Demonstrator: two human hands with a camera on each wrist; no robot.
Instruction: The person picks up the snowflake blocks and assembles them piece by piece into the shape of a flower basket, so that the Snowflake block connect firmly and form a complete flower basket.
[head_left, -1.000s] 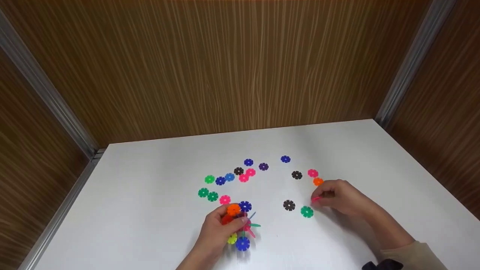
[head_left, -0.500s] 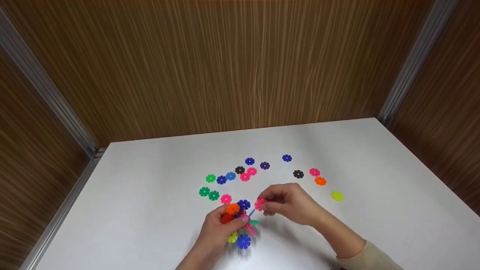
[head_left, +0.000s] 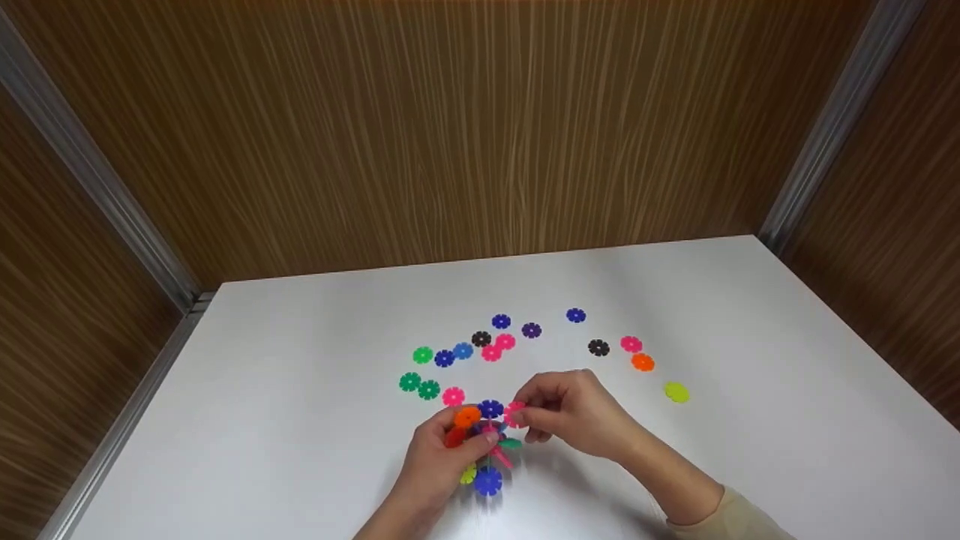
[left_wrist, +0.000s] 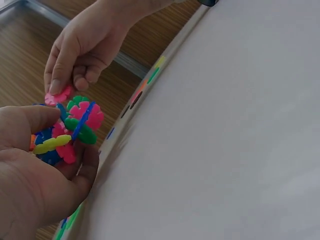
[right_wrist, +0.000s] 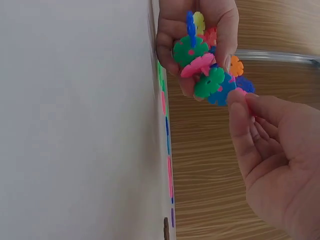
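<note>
The left hand (head_left: 441, 456) grips a many-coloured, jutting disc cluster (right_wrist: 197, 65); the right hand (head_left: 576, 414) pinches a notched pink disc (head_left: 514, 414).

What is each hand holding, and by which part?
Left hand: a cluster of joined discs, gripped near its middle, as the head view shows. Right hand: a pink disc, pinched at its edge.

The right hand (head_left: 576, 414) pinches a pink disc (head_left: 511, 415).

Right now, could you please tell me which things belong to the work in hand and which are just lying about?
In use: joined discs in left hand; pink disc in right hand.
Lying loose, perhaps spares: yellow disc, orange disc, other discs on the table.
</note>
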